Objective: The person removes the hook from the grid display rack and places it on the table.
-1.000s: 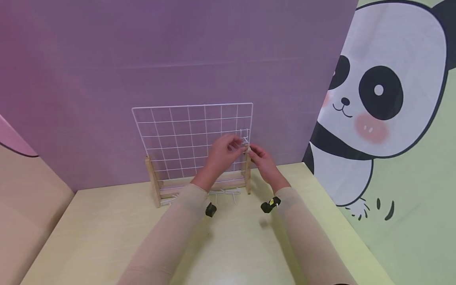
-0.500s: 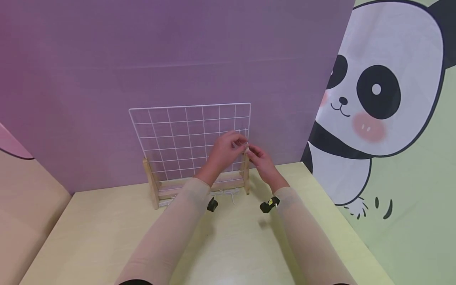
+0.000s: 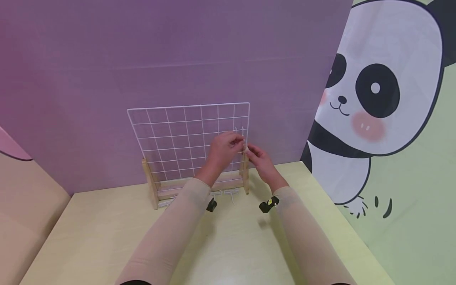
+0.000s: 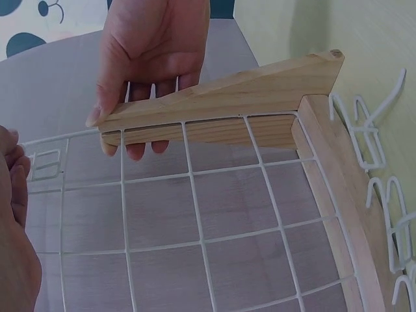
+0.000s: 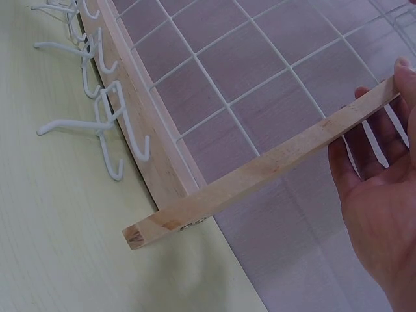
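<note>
My left hand [image 3: 222, 150] pinches a white wire hook [image 3: 243, 131] against the right side of a white wire grid [image 3: 189, 105]. In the left wrist view the hook's rectangular frame [image 4: 60, 162] lies over the mesh near the fingertips, which partly hide the rest of it. The grid stands upright in a wooden stand. My right hand [image 3: 261, 160] grips the top of the stand's right post [image 3: 246, 176]. In the right wrist view the thumb lies on one side of that post [image 5: 273, 156] and the fingers reach round the other.
Several white wire hooks [image 5: 114, 123] lie on the table [image 3: 228, 237] along the front of the stand's base. The left post [image 3: 151, 184] stands at the far end. A purple backdrop [image 3: 185, 59] rises behind, and a panda-printed wall [image 3: 420, 166] stands on the right.
The left fingers have closed in over the hook, covering the part that showed between the hands. Its prongs now sit slightly higher against the grid. The right hand keeps its hold on the post.
</note>
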Demonstrator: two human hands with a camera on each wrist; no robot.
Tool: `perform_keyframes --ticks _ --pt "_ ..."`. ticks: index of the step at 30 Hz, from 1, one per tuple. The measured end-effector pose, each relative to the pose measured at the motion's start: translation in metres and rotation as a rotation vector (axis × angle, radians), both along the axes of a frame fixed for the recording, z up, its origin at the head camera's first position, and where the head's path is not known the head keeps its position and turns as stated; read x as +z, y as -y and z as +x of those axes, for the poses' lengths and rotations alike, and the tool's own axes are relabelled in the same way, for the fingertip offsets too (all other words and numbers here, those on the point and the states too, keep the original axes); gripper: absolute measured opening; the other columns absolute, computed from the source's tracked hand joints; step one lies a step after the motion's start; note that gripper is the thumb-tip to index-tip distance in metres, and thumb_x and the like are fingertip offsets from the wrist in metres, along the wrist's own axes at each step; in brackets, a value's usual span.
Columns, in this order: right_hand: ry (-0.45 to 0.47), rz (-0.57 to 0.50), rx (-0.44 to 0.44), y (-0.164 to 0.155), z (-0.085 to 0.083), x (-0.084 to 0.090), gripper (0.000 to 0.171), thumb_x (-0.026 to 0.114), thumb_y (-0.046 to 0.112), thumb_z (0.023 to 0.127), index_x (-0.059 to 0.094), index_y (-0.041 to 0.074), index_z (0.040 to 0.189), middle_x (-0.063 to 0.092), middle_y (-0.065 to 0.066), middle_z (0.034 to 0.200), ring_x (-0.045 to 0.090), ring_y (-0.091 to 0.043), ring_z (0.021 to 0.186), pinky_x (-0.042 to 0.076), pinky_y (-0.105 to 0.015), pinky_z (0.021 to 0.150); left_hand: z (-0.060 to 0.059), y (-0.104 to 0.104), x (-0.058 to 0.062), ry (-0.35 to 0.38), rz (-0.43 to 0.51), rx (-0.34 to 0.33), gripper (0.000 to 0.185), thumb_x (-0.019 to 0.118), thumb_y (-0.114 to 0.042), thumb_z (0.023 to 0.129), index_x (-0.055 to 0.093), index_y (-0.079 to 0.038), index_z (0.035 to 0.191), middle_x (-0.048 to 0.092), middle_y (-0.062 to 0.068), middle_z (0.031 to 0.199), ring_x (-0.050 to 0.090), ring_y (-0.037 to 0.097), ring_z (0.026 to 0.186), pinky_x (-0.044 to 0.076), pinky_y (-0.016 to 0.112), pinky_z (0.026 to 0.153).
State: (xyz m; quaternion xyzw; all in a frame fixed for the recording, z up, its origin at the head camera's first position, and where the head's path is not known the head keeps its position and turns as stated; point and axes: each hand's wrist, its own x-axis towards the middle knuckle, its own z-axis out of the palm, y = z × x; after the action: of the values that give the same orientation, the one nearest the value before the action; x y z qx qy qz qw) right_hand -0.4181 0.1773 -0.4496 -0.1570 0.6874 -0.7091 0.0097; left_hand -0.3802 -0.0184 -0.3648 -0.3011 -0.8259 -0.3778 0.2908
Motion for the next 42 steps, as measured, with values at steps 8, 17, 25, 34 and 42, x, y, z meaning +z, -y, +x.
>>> perform_keyframes --ticks 8,17,25,34,42 --pt "-0.008 0.004 0.004 0.0 -0.001 -0.002 0.044 0.058 0.019 0.117 0.057 0.001 0.158 0.06 -0.02 0.158 0.054 -0.032 0.15 0.04 -0.049 0.127 0.003 0.003 0.005 -0.077 0.04 -0.005 0.012 0.079 -0.003 0.102 0.083 0.0 0.113 0.079 0.01 0.105 0.077 0.023 0.096 0.066 0.035 0.088" --pt "-0.009 0.008 0.011 0.0 -0.002 -0.003 0.045 0.058 0.019 0.117 0.056 0.003 0.159 0.06 -0.02 0.159 0.052 -0.032 0.151 0.039 -0.049 0.128 0.008 0.004 0.012 -0.119 0.05 -0.009 0.011 0.078 -0.002 0.102 0.083 0.001 0.111 0.079 0.01 0.102 0.077 0.023 0.093 0.066 0.033 0.085" --pt "-0.012 0.021 -0.005 0.001 -0.001 -0.003 0.044 0.058 0.019 0.117 0.057 0.003 0.158 0.062 -0.021 0.156 0.054 -0.032 0.15 0.04 -0.048 0.127 0.014 0.01 0.015 -0.137 0.091 -0.028 0.009 0.079 0.0 0.101 0.083 0.002 0.109 0.079 0.011 0.101 0.077 0.023 0.092 0.066 0.032 0.085" --pt "-0.011 0.016 -0.007 0.002 0.0 -0.002 0.043 0.057 0.019 0.117 0.057 0.002 0.157 0.063 -0.019 0.155 0.055 -0.031 0.149 0.04 -0.048 0.128 0.019 0.019 0.015 -0.174 0.053 -0.039 0.01 0.08 0.0 0.1 0.083 0.001 0.11 0.078 0.009 0.098 0.076 0.022 0.09 0.066 0.032 0.083" --pt "-0.022 -0.029 0.001 0.002 -0.003 -0.003 0.042 0.058 0.014 0.116 0.058 -0.002 0.155 0.063 -0.022 0.152 0.055 -0.03 0.147 0.04 -0.047 0.128 0.023 0.031 0.007 -0.189 0.005 -0.035 0.007 0.082 -0.001 0.099 0.084 -0.002 0.105 0.08 0.008 0.1 0.075 0.021 0.087 0.065 0.033 0.079"
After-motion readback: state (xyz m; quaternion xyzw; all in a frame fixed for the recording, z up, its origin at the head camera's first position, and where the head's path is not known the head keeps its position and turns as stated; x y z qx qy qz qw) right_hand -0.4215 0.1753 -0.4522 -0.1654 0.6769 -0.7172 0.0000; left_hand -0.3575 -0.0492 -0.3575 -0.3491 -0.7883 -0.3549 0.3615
